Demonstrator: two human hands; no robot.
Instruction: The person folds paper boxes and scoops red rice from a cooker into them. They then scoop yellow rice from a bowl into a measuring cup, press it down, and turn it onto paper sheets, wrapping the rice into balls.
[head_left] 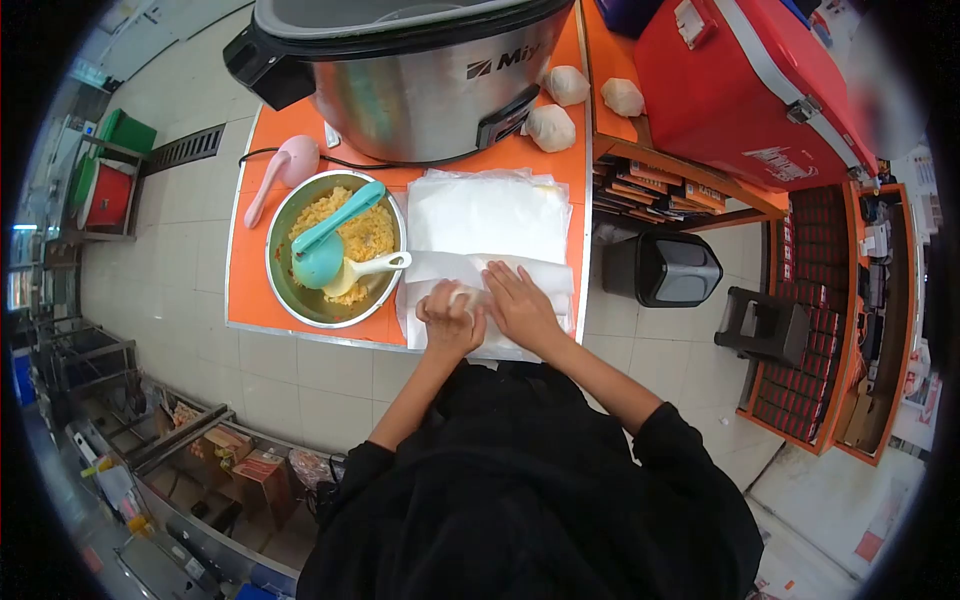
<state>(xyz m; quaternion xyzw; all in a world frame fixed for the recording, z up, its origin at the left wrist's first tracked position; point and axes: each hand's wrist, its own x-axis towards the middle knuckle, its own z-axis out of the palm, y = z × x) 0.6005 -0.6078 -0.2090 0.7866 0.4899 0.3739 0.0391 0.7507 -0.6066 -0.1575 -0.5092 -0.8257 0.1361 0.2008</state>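
A stack of white wrapping paper (485, 215) lies on the orange table, and its nearest sheet is raised in a fold. My left hand (450, 318) is curled around a pale wrapped bundle (468, 295), mostly hidden by the fingers. Flat on the paper beside it, my right hand (522, 308) has its fingers stretched out. Left of the paper stands a metal bowl (282, 290) of yellow rice (370, 230). A teal ladle (318, 262) and a cream rice paddle (375, 266) rest in the rice.
A large rice cooker (400, 105) stands at the back of the table (250, 285). Near it are paper-wrapped balls (550, 128) and a pink ladle (292, 165). To the right are a red cooler box (745, 110), a black bin (680, 270) and a dark stool (765, 328).
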